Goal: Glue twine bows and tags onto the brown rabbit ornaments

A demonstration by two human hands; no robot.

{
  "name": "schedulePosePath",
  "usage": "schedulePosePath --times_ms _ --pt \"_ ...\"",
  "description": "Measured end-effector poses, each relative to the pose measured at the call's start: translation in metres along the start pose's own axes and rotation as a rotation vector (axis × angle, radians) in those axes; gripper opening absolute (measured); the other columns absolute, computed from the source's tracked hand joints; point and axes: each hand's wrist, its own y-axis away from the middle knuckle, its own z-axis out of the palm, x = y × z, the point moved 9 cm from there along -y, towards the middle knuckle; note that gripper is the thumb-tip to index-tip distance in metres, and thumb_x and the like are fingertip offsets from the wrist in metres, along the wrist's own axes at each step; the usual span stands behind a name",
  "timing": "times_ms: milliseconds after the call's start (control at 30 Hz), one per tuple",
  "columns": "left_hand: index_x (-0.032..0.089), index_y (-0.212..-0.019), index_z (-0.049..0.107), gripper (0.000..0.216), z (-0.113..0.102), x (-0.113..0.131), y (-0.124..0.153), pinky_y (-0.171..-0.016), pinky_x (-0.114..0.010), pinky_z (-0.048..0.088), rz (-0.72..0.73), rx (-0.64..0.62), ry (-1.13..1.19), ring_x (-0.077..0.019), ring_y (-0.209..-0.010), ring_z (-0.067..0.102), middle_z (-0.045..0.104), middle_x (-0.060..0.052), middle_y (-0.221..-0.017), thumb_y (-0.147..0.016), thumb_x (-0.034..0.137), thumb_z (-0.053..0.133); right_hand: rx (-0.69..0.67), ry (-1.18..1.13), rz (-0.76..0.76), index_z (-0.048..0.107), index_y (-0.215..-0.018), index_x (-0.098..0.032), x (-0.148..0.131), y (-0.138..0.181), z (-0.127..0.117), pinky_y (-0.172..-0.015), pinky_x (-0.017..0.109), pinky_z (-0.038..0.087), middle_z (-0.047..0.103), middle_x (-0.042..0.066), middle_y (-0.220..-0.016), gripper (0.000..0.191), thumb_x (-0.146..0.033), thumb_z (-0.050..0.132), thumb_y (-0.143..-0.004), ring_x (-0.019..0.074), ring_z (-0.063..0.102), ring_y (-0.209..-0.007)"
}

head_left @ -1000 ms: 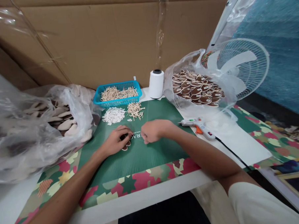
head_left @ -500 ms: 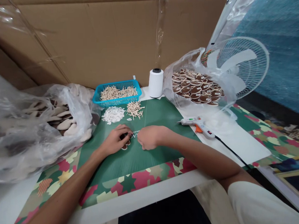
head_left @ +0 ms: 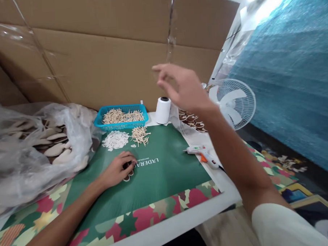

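Observation:
My left hand (head_left: 115,171) lies on the green mat (head_left: 166,173) with its fingers curled over a small brown piece with a white rim (head_left: 127,176), pressing it down. My right hand (head_left: 180,86) is raised in the air in front of the cardboard wall (head_left: 96,68). Its index finger points left and stands apart from the thumb, and nothing shows in it. It is slightly blurred. A white spool of thread (head_left: 162,110) stands below it at the back of the mat.
A blue basket (head_left: 98,121) of tan sticks sits at the back, with a white pile (head_left: 115,139) and a tan stick pile (head_left: 139,135) before it. A glue gun (head_left: 199,152) lies right. Plastic bags of pieces (head_left: 32,150) (head_left: 191,120) flank the mat. A fan (head_left: 232,103) stands right.
My right hand has left the mat beside the brown piece and risen up and to the right. The view has tilted upward. My left hand stays on the piece.

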Motion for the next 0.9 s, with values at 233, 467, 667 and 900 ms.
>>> schedulePosePath --times_ms 233,467,667,900 --pt "0.020 -0.096 0.075 0.035 0.000 0.000 0.001 -0.085 -0.034 0.059 0.025 0.006 -0.030 -0.0211 -0.096 0.067 0.071 -0.008 -0.101 -0.106 0.038 0.046 0.212 0.248 0.033 0.066 -0.102 -0.025 0.082 0.010 -0.065 -0.114 0.051 0.053 0.075 0.011 -0.136 0.009 -0.025 0.057 -0.100 0.0269 0.070 -0.129" --pt "0.020 -0.092 0.073 0.032 -0.003 0.005 0.003 -0.086 -0.035 0.058 0.046 0.036 -0.060 -0.0214 -0.095 0.066 0.071 -0.008 -0.099 -0.104 0.032 0.045 0.318 0.325 0.137 0.066 -0.099 -0.023 0.125 0.045 -0.069 -0.119 0.056 0.049 0.072 0.014 -0.142 0.013 -0.023 0.053 -0.099 0.0313 0.060 -0.144" --pt "0.020 -0.093 0.071 0.031 -0.001 0.005 0.005 -0.087 -0.036 0.056 0.031 0.022 -0.069 -0.0218 -0.096 0.065 0.069 -0.008 -0.100 -0.103 0.029 0.044 0.320 0.343 0.171 0.065 -0.094 -0.024 0.132 0.049 -0.067 -0.113 0.055 0.054 0.075 0.015 -0.135 0.010 -0.023 0.055 -0.097 0.0326 0.067 -0.135" --pt "0.020 -0.093 0.070 0.031 0.001 0.002 0.003 -0.089 -0.035 0.055 0.042 0.013 -0.082 -0.0220 -0.099 0.065 0.070 -0.008 -0.101 -0.104 0.029 0.042 0.654 0.140 0.010 0.063 -0.092 -0.026 -0.014 0.146 -0.071 -0.073 0.039 0.062 0.075 0.005 -0.083 0.010 -0.024 0.060 -0.101 0.0224 0.074 -0.078"
